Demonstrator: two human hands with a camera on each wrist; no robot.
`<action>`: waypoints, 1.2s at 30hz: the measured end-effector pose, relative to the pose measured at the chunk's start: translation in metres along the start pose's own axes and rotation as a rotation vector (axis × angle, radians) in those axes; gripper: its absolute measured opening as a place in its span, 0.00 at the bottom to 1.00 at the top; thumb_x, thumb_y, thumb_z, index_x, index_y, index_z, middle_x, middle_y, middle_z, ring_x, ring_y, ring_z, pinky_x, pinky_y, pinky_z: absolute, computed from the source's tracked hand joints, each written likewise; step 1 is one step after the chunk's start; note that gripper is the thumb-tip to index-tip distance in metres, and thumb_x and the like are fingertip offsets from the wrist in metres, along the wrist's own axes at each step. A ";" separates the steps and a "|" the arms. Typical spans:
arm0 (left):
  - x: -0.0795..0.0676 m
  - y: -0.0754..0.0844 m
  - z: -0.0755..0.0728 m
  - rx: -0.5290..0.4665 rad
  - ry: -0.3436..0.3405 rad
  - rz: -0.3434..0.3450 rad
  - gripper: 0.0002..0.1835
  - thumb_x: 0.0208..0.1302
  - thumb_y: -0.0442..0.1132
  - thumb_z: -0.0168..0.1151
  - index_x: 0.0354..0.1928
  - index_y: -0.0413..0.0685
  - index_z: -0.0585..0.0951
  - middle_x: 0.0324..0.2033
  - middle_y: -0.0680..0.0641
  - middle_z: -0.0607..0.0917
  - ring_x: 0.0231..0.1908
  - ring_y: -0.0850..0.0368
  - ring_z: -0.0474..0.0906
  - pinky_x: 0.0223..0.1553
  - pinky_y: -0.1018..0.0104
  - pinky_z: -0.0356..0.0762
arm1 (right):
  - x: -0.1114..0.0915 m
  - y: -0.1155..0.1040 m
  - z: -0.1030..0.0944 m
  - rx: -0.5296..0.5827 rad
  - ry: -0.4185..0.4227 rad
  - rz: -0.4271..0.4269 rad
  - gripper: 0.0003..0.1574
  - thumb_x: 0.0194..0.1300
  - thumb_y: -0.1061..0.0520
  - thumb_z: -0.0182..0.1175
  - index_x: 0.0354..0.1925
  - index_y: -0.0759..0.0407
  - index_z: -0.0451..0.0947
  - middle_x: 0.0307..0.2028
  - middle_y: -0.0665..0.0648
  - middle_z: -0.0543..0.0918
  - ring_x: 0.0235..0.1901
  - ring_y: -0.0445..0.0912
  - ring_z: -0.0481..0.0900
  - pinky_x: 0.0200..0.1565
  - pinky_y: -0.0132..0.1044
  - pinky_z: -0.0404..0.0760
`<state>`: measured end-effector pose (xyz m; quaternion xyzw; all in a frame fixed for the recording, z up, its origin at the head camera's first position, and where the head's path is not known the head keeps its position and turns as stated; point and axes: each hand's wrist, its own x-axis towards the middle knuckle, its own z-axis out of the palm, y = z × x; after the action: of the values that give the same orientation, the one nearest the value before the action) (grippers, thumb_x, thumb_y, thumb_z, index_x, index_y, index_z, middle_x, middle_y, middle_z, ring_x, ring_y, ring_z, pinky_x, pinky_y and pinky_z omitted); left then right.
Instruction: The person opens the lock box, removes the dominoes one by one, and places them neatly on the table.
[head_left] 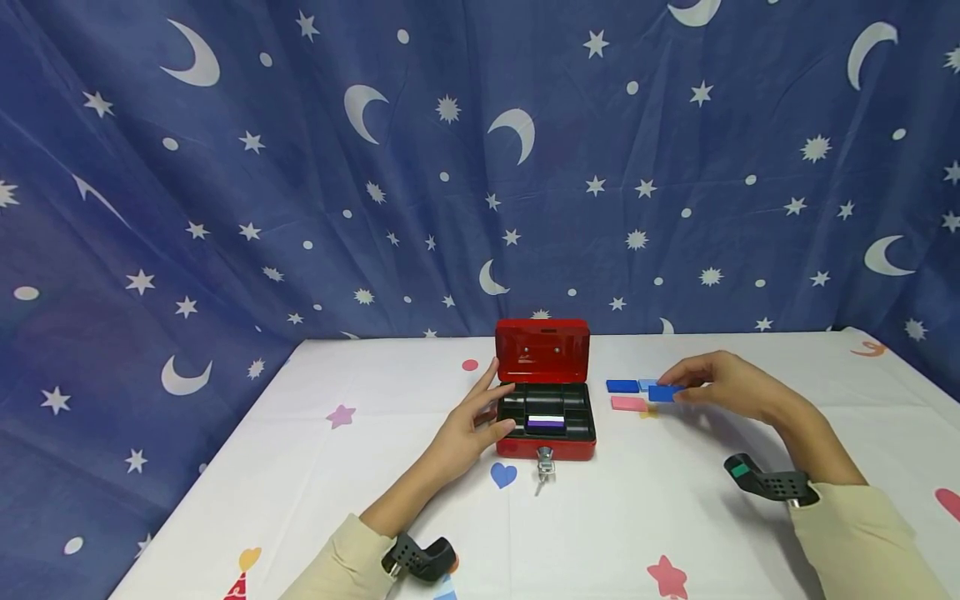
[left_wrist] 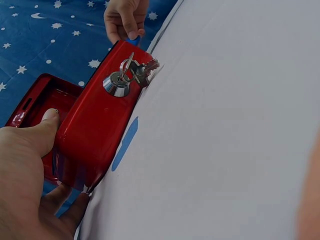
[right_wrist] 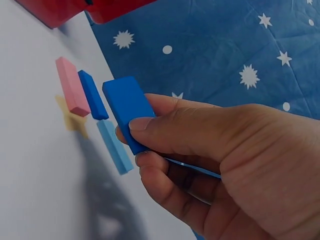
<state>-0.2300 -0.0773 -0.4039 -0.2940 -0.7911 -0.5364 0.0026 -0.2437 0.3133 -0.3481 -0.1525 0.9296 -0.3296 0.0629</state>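
Note:
A red cash box (head_left: pixel 546 450) stands with its lid (head_left: pixel 542 350) raised and a black compartment tray (head_left: pixel 577 412) inside. White and purple blocks (head_left: pixel 545 422) lie in a front compartment. My left hand (head_left: pixel 463 433) holds the box's left side, thumb over the rim and other fingers along the outside wall. To the right, my right hand (head_left: pixel 723 385) pinches a blue block (right_wrist: pixel 129 102) between thumb and fingers, raised above the table. Below it lie a pink block (right_wrist: pixel 73 86), a darker blue block (right_wrist: pixel 93 95) and a light blue block (right_wrist: pixel 114 146).
Keys (head_left: pixel 545 471) hang from the lock (left_wrist: pixel 117 82) on the box front. The white tablecloth (head_left: pixel 600 533) carries printed stars and hearts. A dark blue curtain (head_left: pixel 420 208) with moons and stars hangs behind the table.

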 end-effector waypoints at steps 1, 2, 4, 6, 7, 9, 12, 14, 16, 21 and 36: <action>0.000 0.000 0.000 -0.002 0.000 0.001 0.31 0.63 0.39 0.64 0.68 0.47 0.68 0.74 0.60 0.48 0.69 0.48 0.55 0.61 0.53 0.67 | 0.001 0.001 0.001 0.004 -0.004 0.008 0.15 0.59 0.61 0.65 0.47 0.56 0.84 0.43 0.54 0.84 0.45 0.50 0.78 0.48 0.47 0.77; 0.000 0.000 0.000 -0.003 0.002 0.003 0.31 0.63 0.39 0.64 0.68 0.47 0.68 0.74 0.60 0.48 0.69 0.48 0.56 0.61 0.53 0.67 | 0.001 0.002 0.002 0.008 -0.008 0.020 0.15 0.59 0.61 0.66 0.47 0.56 0.84 0.44 0.54 0.84 0.45 0.50 0.78 0.48 0.47 0.77; 0.000 0.000 0.000 -0.004 0.004 0.007 0.31 0.63 0.39 0.64 0.68 0.47 0.69 0.74 0.59 0.48 0.69 0.48 0.57 0.61 0.52 0.67 | 0.002 0.005 0.003 0.014 -0.019 0.021 0.16 0.58 0.60 0.66 0.47 0.57 0.84 0.45 0.56 0.84 0.46 0.51 0.78 0.48 0.47 0.77; 0.000 -0.001 0.000 -0.003 0.006 0.012 0.30 0.63 0.39 0.63 0.68 0.47 0.69 0.74 0.58 0.48 0.68 0.47 0.57 0.61 0.52 0.67 | 0.003 0.007 0.004 0.016 -0.023 0.025 0.16 0.58 0.59 0.67 0.46 0.57 0.84 0.45 0.55 0.84 0.46 0.51 0.77 0.48 0.45 0.76; -0.001 -0.001 0.000 -0.002 0.007 0.010 0.30 0.63 0.39 0.64 0.68 0.47 0.69 0.74 0.58 0.48 0.68 0.48 0.58 0.61 0.52 0.67 | 0.003 0.008 0.005 0.016 -0.025 0.025 0.16 0.58 0.59 0.67 0.46 0.57 0.84 0.45 0.56 0.84 0.46 0.51 0.77 0.47 0.44 0.76; -0.001 0.000 0.000 0.000 0.006 0.005 0.30 0.63 0.39 0.64 0.68 0.47 0.69 0.74 0.59 0.48 0.68 0.49 0.58 0.61 0.53 0.67 | 0.003 0.010 0.006 0.017 -0.027 0.026 0.15 0.58 0.59 0.67 0.46 0.57 0.84 0.45 0.56 0.83 0.46 0.52 0.77 0.46 0.43 0.76; -0.001 0.000 0.000 0.002 0.005 -0.001 0.31 0.63 0.38 0.64 0.68 0.47 0.69 0.74 0.60 0.48 0.68 0.51 0.58 0.61 0.54 0.67 | 0.002 0.012 0.008 0.025 -0.029 0.038 0.15 0.57 0.59 0.67 0.45 0.57 0.84 0.45 0.57 0.83 0.45 0.51 0.76 0.44 0.40 0.76; -0.001 0.000 0.000 0.006 0.006 -0.004 0.31 0.63 0.38 0.64 0.68 0.47 0.69 0.74 0.61 0.48 0.68 0.51 0.58 0.61 0.54 0.67 | 0.002 0.013 0.009 0.037 -0.033 0.042 0.14 0.58 0.60 0.67 0.45 0.58 0.84 0.45 0.57 0.83 0.44 0.50 0.75 0.41 0.38 0.77; -0.001 0.000 0.000 0.006 0.006 -0.002 0.31 0.63 0.38 0.64 0.68 0.47 0.69 0.74 0.60 0.48 0.68 0.50 0.58 0.61 0.53 0.67 | 0.002 0.014 0.010 0.046 -0.036 0.045 0.14 0.57 0.60 0.67 0.45 0.58 0.84 0.45 0.57 0.83 0.42 0.50 0.75 0.39 0.37 0.78; 0.000 0.000 0.000 -0.002 0.003 0.012 0.30 0.63 0.38 0.64 0.67 0.47 0.69 0.74 0.59 0.48 0.70 0.46 0.54 0.61 0.51 0.67 | 0.003 0.015 0.013 0.014 -0.022 0.052 0.14 0.56 0.60 0.68 0.44 0.58 0.84 0.43 0.56 0.83 0.41 0.50 0.75 0.39 0.38 0.77; -0.001 0.004 -0.001 -0.005 -0.004 0.013 0.30 0.63 0.36 0.63 0.67 0.43 0.69 0.74 0.56 0.48 0.69 0.45 0.55 0.62 0.51 0.66 | 0.007 0.014 0.018 -0.072 0.048 0.075 0.13 0.55 0.60 0.68 0.42 0.58 0.85 0.42 0.57 0.82 0.36 0.49 0.72 0.35 0.39 0.74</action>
<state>-0.2275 -0.0774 -0.4002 -0.3005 -0.7877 -0.5378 0.0038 -0.2494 0.3106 -0.3708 -0.1119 0.9472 -0.2968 0.0474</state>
